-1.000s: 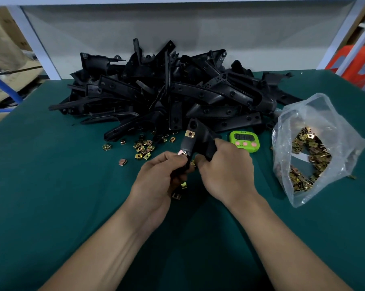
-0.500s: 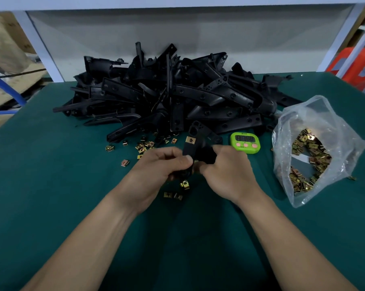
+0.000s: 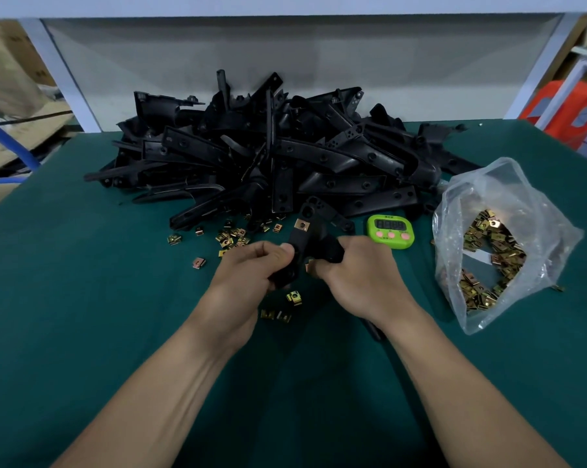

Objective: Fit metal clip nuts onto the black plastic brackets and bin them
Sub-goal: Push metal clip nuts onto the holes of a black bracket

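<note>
Both hands hold one black plastic bracket [image 3: 304, 243] above the green table. A brass clip nut [image 3: 301, 225] sits on its upper arm. My left hand [image 3: 251, 275] grips the bracket's lower end, thumb on top. My right hand [image 3: 359, 278] holds the bracket's right part and pinches another clip nut [image 3: 309, 266] against it. A few loose clip nuts [image 3: 285, 307] lie under my hands, and several more clip nuts [image 3: 233, 236] are scattered just behind. A big pile of black brackets [image 3: 278, 157] fills the back of the table.
A clear plastic bag [image 3: 498, 238] full of clip nuts lies at the right. A green digital timer [image 3: 390, 231] stands between the bag and my hands. The green table [image 3: 82, 298] ends at a white wall panel; boxes sit beyond the left edge.
The held bracket has dropped a little lower towards the table and my left hand has slid over its lower end. The right hand stays closed on the bracket's right part.
</note>
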`<act>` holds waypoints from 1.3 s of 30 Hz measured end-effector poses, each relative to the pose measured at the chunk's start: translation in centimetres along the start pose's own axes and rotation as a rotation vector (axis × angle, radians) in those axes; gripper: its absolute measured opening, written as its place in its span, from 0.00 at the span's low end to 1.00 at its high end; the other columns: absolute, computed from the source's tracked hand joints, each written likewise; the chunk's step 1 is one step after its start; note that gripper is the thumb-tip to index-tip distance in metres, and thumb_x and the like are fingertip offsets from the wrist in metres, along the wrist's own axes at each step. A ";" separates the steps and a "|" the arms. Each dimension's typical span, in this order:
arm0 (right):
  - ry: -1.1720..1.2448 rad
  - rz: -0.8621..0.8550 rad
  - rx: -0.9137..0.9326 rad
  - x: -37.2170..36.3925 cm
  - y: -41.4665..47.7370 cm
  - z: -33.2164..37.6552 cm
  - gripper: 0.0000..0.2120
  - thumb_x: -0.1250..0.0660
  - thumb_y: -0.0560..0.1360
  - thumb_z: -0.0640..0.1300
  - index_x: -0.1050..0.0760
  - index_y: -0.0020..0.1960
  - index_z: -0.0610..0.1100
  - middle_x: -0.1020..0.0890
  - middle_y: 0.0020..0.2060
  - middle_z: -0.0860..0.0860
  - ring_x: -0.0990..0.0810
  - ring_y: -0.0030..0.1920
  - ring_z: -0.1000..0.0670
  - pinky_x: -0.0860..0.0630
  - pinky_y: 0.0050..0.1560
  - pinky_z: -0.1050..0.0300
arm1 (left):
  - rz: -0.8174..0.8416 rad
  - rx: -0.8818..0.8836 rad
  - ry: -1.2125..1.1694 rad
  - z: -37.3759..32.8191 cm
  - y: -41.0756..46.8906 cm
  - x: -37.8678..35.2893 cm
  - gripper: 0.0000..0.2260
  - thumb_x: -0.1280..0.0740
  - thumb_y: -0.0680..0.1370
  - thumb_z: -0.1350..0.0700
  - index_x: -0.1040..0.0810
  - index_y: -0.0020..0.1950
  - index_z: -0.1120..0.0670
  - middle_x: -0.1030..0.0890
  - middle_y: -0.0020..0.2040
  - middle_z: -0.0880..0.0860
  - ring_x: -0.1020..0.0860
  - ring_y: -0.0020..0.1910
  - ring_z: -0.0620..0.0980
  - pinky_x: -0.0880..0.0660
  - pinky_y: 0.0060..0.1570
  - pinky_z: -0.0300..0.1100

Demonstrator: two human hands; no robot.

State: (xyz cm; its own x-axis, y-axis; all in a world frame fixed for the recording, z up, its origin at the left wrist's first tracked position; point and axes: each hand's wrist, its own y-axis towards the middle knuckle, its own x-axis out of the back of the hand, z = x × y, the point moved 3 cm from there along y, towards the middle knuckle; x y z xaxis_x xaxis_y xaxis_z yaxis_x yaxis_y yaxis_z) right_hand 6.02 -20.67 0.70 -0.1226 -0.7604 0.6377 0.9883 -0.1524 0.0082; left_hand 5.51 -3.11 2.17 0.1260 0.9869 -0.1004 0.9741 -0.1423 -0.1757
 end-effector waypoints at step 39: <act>-0.102 0.239 0.020 2.9 -0.3 0.4 0.12 0.30 0.60 0.58 0.26 0.25 0.52 0.30 0.17 0.59 0.30 0.23 0.59 0.37 0.22 0.68 | -0.061 -0.173 0.002 -3.4 0.9 5.3 0.10 0.33 0.78 0.65 0.20 0.37 0.58 0.21 0.29 0.50 0.25 0.28 0.42 0.30 0.29 0.31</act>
State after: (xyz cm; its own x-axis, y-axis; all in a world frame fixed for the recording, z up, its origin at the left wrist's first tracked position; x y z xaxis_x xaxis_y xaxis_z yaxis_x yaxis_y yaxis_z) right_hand 5.42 -22.62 2.85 0.1236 -0.7053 0.6981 0.9898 0.0373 -0.1376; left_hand 7.71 2.22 4.79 0.0656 0.9935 -0.0927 0.9977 -0.0668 -0.0107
